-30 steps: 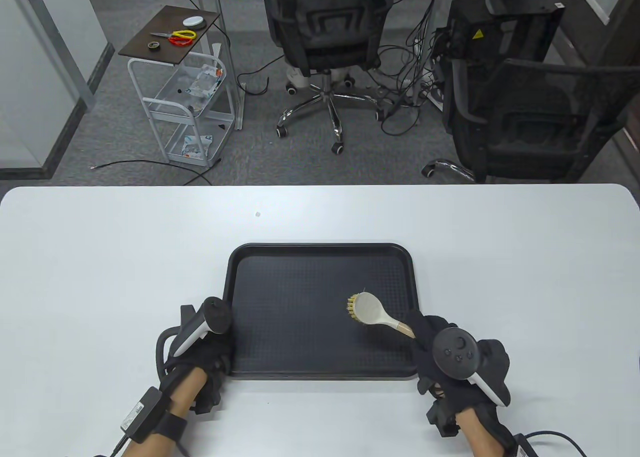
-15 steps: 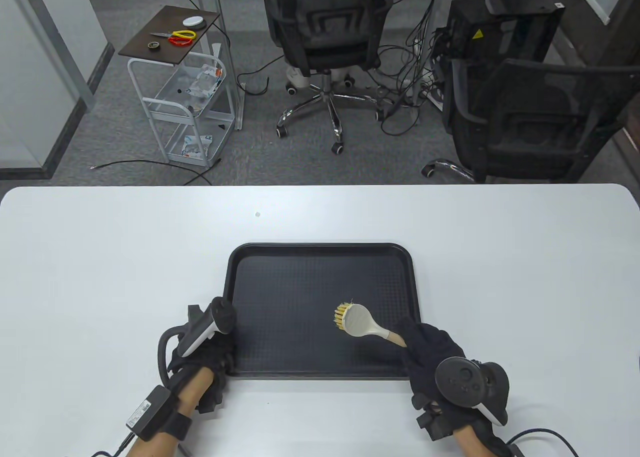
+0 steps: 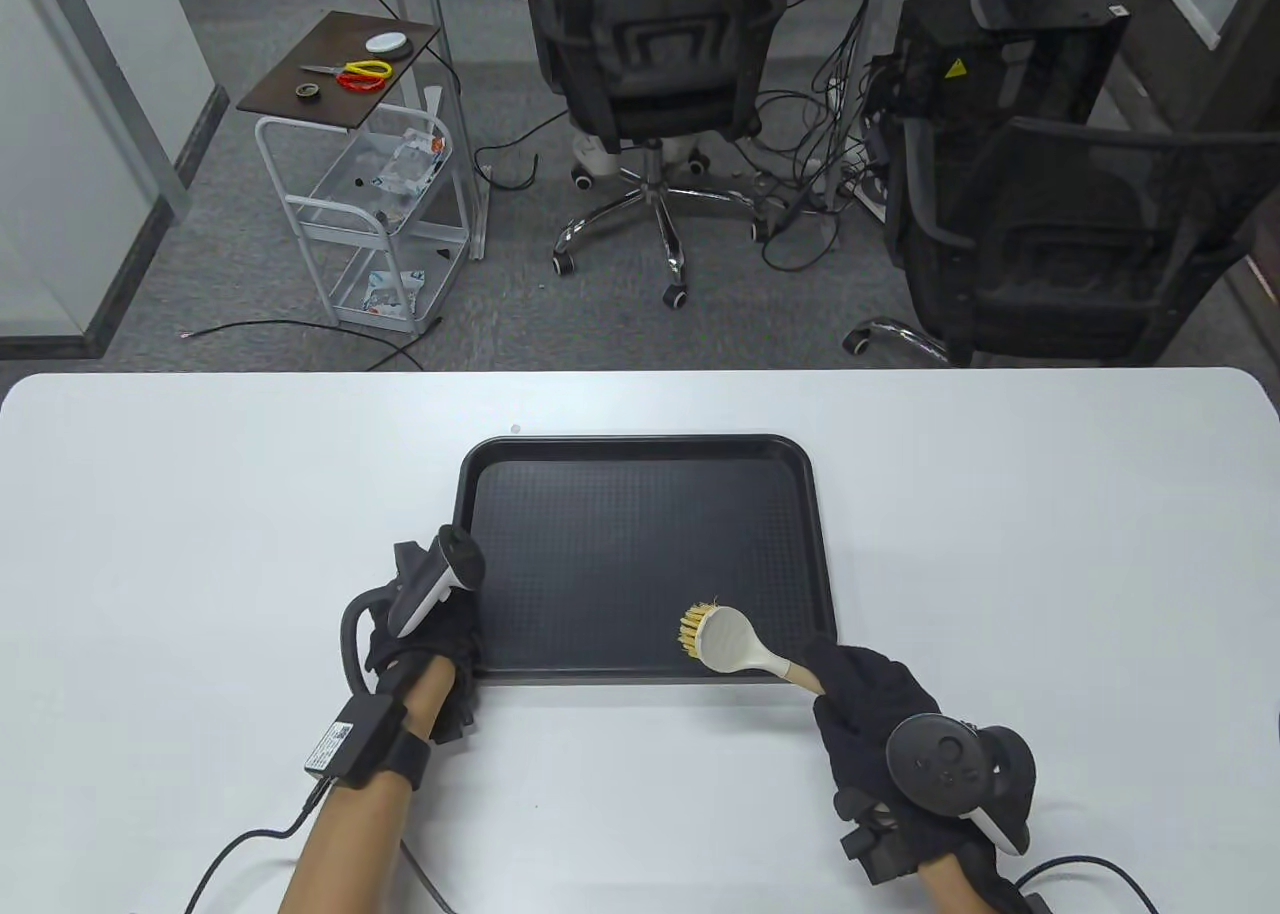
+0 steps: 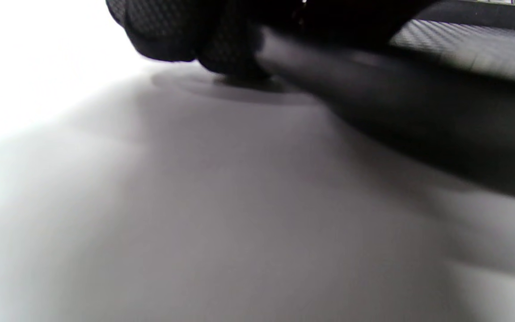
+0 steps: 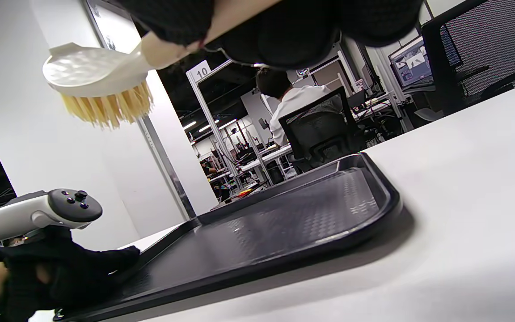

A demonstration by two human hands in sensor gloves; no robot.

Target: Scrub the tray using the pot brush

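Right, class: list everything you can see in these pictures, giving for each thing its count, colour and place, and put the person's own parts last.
Tray: one, black, on the table in front of the person.
Pot brush: one, cream head with yellow bristles, raised clear above the tray's near right corner.
Table: one, white, under the tray.
Office chairs: two, black, on the floor behind the table.
Cart: one, white frame with a dark top, back left.
Scissors: yellow and red handles, on the cart top.
Left hand: black glove, grips the tray's near left corner.
Right hand: black glove, grips the brush handle.
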